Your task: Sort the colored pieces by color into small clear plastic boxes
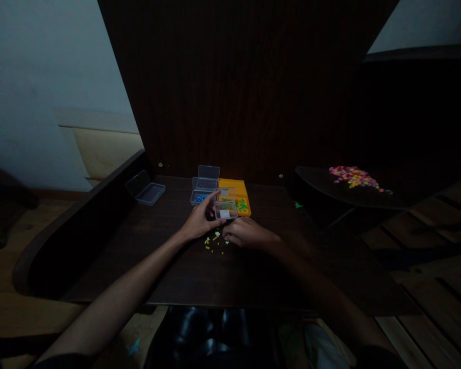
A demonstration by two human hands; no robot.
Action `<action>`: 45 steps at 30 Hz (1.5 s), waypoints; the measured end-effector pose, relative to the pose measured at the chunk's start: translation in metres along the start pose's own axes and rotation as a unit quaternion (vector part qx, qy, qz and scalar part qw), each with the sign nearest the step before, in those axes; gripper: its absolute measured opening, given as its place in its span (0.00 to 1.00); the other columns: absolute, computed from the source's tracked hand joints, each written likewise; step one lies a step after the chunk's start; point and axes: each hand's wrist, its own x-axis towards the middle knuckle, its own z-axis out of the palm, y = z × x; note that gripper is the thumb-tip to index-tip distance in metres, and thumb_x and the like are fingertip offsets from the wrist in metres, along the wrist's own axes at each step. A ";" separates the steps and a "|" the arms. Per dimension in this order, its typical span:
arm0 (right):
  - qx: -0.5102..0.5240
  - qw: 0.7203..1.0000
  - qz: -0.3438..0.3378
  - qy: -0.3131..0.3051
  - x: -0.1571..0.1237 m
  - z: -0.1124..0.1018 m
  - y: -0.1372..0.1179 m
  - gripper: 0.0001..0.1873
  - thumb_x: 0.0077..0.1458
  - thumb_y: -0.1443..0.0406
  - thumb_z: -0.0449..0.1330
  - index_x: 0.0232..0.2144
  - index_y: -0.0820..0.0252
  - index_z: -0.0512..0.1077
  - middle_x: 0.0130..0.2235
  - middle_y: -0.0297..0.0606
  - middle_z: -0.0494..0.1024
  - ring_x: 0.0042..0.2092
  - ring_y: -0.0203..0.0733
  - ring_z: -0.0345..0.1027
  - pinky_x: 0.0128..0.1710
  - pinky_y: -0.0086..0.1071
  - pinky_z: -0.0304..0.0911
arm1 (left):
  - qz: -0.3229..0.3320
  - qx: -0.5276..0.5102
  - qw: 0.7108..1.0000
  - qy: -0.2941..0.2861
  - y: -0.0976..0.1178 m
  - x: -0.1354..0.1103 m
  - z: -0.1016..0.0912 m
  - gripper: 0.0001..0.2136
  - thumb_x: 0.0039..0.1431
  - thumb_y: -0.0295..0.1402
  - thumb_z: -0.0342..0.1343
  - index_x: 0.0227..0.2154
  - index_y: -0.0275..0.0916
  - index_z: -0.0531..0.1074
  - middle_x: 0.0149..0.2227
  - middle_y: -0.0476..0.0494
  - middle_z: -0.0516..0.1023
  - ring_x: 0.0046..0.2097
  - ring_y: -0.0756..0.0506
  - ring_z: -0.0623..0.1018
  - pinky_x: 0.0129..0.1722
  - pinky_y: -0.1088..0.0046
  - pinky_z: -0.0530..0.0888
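Note:
My left hand [202, 218] grips a small clear plastic box [226, 210] by its side, thumb in front. The box's lid stands open, and something white shows inside it. Close beside it, my right hand [246, 232] has its fingers curled together over the table; whatever is in them is hidden. Small yellow and whitish pieces [207, 241] lie scattered on the dark table [169, 271] below both hands. Behind the held box sits an open orange case [247, 197] with green pieces [241, 205]. To its left, an open clear box [194, 200] contains blue pieces [202, 198].
Another open clear box [150, 193] rests at the table's left, near a raised wooden side panel [80, 220]. A pile of pink, red and yellow pieces [355, 178] lies on a dark surface at right. A tall dark panel [246, 92] rises behind the table.

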 end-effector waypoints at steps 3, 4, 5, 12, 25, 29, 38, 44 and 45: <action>-0.004 1.000 0.001 -0.001 -0.001 -0.001 -0.002 0.08 0.60 0.67 0.56 0.37 0.60 0.76 0.37 0.41 0.78 0.39 0.41 0.70 0.38 0.31 0.58 | 0.001 0.000 1.000 -0.001 0.000 0.000 0.000 0.41 0.49 0.35 0.66 0.64 0.37 0.53 0.43 0.40 0.76 0.38 0.45 0.76 0.41 0.66 0.75; 0.001 1.000 -0.004 0.002 -0.001 -0.002 -0.003 0.08 0.60 0.66 0.56 0.37 0.61 0.75 0.37 0.41 0.78 0.38 0.41 0.70 0.37 0.31 0.58 | 0.001 -0.001 1.000 -0.001 -0.001 0.000 0.000 0.41 0.49 0.35 0.66 0.64 0.37 0.53 0.43 0.40 0.76 0.38 0.46 0.75 0.41 0.66 0.75; 0.008 1.000 -0.010 0.005 -0.001 -0.004 -0.003 0.08 0.60 0.66 0.56 0.37 0.61 0.75 0.36 0.40 0.77 0.38 0.40 0.69 0.37 0.30 0.58 | 0.001 -0.002 1.000 -0.003 -0.001 0.000 0.000 0.41 0.49 0.34 0.66 0.64 0.37 0.53 0.43 0.40 0.76 0.37 0.46 0.75 0.40 0.67 0.75; 0.077 0.995 -0.017 0.063 -0.008 -0.024 -0.005 0.06 0.60 0.68 0.55 0.37 0.62 0.72 0.34 0.36 0.75 0.33 0.35 0.65 0.35 0.28 0.57 | 0.005 0.003 1.000 -0.004 -0.003 0.000 0.000 0.40 0.50 0.34 0.64 0.64 0.38 0.53 0.42 0.42 0.76 0.37 0.47 0.75 0.39 0.69 0.74; 0.143 0.971 -0.013 0.191 0.002 -0.042 0.008 0.07 0.56 0.68 0.61 0.38 0.63 0.76 0.34 0.37 0.78 0.31 0.35 0.67 0.34 0.28 0.60 | 0.003 0.001 1.000 -0.023 -0.001 -0.001 0.003 0.40 0.50 0.37 0.65 0.64 0.39 0.54 0.43 0.40 0.76 0.40 0.43 0.76 0.43 0.62 0.75; 0.103 0.977 -0.014 0.188 0.007 -0.040 0.012 0.10 0.57 0.71 0.59 0.40 0.61 0.78 0.42 0.41 0.80 0.43 0.41 0.72 0.45 0.34 0.63 | -0.001 0.009 1.000 -0.026 0.001 -0.001 0.003 0.40 0.49 0.37 0.66 0.63 0.39 0.54 0.43 0.40 0.76 0.39 0.44 0.75 0.42 0.62 0.74; 0.027 0.984 0.002 0.174 0.013 -0.034 0.011 0.11 0.58 0.71 0.58 0.40 0.58 0.78 0.44 0.41 0.77 0.45 0.43 0.70 0.46 0.36 0.64 | 0.013 0.010 1.000 -0.025 0.006 -0.002 0.003 0.39 0.50 0.37 0.65 0.63 0.39 0.54 0.40 0.42 0.75 0.37 0.45 0.75 0.40 0.63 0.75; -0.008 0.987 0.023 0.160 0.016 -0.032 0.008 0.12 0.58 0.70 0.58 0.40 0.56 0.79 0.43 0.42 0.73 0.44 0.43 0.67 0.43 0.35 0.63 | 0.008 0.009 0.999 -0.031 0.007 -0.002 0.003 0.40 0.50 0.37 0.65 0.63 0.37 0.54 0.44 0.40 0.75 0.40 0.44 0.75 0.44 0.63 0.74; -0.012 0.988 0.029 0.154 0.016 -0.032 0.008 0.12 0.58 0.70 0.57 0.41 0.56 0.79 0.43 0.41 0.73 0.44 0.43 0.67 0.43 0.35 0.63 | 0.009 0.010 0.999 -0.032 0.007 -0.002 0.003 0.40 0.50 0.37 0.65 0.63 0.37 0.54 0.44 0.40 0.76 0.41 0.43 0.75 0.44 0.63 0.74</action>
